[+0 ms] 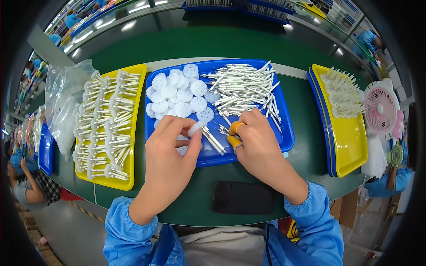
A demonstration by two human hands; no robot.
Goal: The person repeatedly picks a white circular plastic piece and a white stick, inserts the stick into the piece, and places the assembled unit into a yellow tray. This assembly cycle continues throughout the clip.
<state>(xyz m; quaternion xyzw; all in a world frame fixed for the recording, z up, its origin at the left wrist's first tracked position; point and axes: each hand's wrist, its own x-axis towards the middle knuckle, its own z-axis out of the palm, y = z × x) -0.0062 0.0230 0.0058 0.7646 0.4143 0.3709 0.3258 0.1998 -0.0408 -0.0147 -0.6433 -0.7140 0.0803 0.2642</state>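
Observation:
My left hand (171, 148) pinches a round white plastic disc (195, 128) over the front of a blue tray (289, 133). Several thin white rods (214, 141) stick out of that disc toward the right. With yellow covers on its thumb and index finger, my right hand (261, 144) is closed around a few more rods (224, 130) with metallic ends. It sits just right of the held disc, apart from it. Loose white discs (183, 93) with small holes fill the tray's left side. A heap of loose rods (244, 84) lies on its right.
On the left, a yellow tray (137, 97) carries rows of discs fitted with rods, beside a clear plastic bag (64, 102). Stacked trays (350, 148) at right hold more such pieces, near a pink fan (380, 108). A black phone (243, 197) lies on the green table.

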